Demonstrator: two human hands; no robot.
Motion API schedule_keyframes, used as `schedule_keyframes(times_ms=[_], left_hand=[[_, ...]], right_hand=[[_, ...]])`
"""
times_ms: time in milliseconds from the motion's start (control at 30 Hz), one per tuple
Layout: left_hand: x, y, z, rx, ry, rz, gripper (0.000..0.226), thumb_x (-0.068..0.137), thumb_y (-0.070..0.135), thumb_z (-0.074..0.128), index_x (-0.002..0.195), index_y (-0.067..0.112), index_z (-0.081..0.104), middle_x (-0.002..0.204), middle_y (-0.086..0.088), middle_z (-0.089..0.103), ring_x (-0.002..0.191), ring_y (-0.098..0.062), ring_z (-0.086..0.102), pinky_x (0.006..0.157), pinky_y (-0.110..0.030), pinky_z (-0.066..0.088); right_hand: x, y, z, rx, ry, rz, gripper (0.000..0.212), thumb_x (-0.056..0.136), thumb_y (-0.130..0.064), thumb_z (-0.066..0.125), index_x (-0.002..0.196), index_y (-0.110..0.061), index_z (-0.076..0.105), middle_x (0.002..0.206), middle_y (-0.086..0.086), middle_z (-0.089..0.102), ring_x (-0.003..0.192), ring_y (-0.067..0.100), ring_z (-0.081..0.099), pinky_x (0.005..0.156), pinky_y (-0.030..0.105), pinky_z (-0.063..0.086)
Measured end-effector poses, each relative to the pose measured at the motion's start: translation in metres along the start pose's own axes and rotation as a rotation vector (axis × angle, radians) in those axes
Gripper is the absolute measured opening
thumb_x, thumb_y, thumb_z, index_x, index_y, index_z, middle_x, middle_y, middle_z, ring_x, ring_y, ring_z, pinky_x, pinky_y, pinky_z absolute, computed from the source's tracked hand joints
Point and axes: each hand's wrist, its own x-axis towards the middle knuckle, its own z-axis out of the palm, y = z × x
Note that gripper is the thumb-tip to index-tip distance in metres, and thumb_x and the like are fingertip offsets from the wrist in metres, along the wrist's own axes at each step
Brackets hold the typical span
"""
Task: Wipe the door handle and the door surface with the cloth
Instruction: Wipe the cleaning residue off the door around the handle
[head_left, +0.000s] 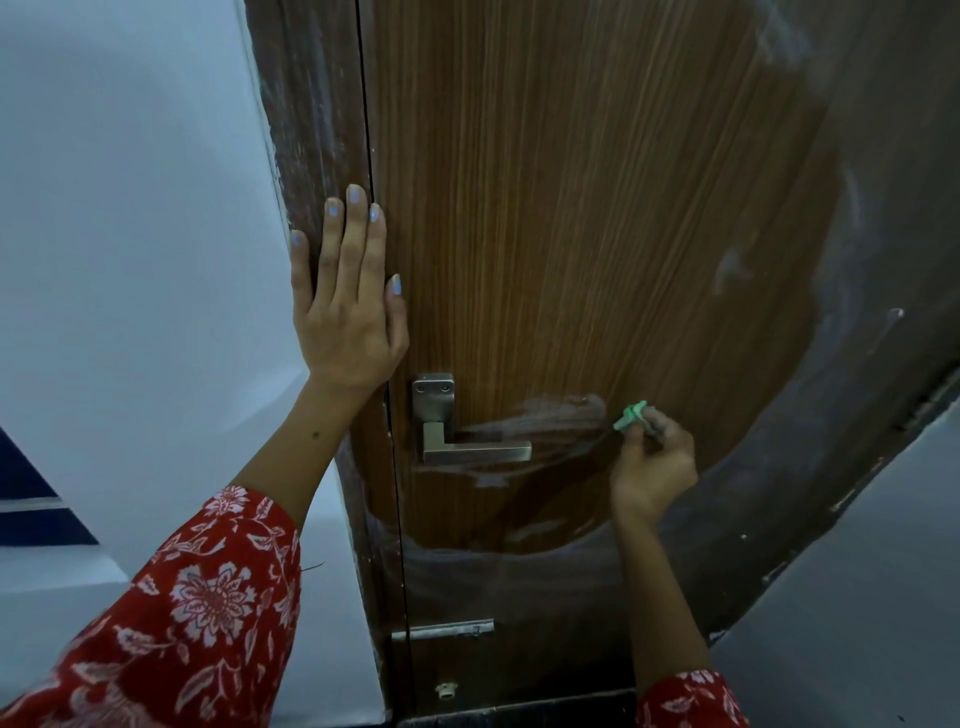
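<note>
A brown wood-grain door (597, 234) fills the middle of the head view, with pale smears on its surface. A square metal lever handle (467, 447) sits low on its left side, pointing right. My left hand (345, 306) lies flat, fingers straight, across the seam between the door frame and the door, above the handle. My right hand (652, 462) is to the right of the handle tip, fingers curled round a small green cloth (631, 415) bunched at the fingertips, close to the door surface.
A white wall (130, 234) stands to the left of the dark door frame (311, 130). A metal strip (447, 630) and a small round fitting (445, 690) sit low on the door. Dusty darker areas cover the door's right and bottom parts.
</note>
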Motion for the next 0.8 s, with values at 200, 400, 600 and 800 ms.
schedule_keyframes(times_ms=[200,400,600,800], left_hand=[[-0.001,0.000,0.000,0.000,0.000,-0.002,0.051,0.098,0.022,0.040,0.146,0.005,0.035,0.151,-0.014,0.037,0.143,-0.027,0.028,0.120,-0.040,0.007],[0.000,-0.001,0.002,-0.004,0.002,0.001,0.051,0.099,0.024,0.038,0.146,0.006,0.034,0.151,-0.014,0.037,0.143,-0.027,0.028,0.120,-0.042,0.009],[0.000,0.000,0.001,-0.002,-0.002,0.005,0.051,0.098,0.024,0.039,0.146,0.006,0.035,0.151,-0.015,0.037,0.143,-0.027,0.029,0.120,-0.041,0.008],[-0.001,-0.001,0.001,-0.009,-0.004,0.003,0.052,0.098,0.024,0.039,0.146,0.006,0.034,0.151,-0.014,0.037,0.143,-0.027,0.028,0.120,-0.041,0.007]], right_hand=[[-0.007,0.007,-0.001,-0.018,-0.113,-0.101,0.019,0.082,-0.010,0.066,0.100,-0.013,0.067,0.101,0.004,0.065,0.090,0.011,0.064,0.072,0.001,0.044],[-0.015,-0.003,0.003,-0.011,-0.093,-0.142,0.019,0.083,-0.008,0.064,0.103,-0.008,0.066,0.103,0.001,0.061,0.088,0.005,0.059,0.075,0.005,0.046],[-0.015,0.009,0.000,-0.015,-0.081,0.124,0.019,0.082,-0.008,0.064,0.100,-0.014,0.065,0.102,0.005,0.065,0.088,0.011,0.062,0.073,0.011,0.043],[-0.029,0.012,0.002,-0.033,-0.192,-0.059,0.019,0.084,-0.010,0.063,0.103,-0.013,0.064,0.105,0.002,0.060,0.089,0.007,0.061,0.072,0.011,0.049]])
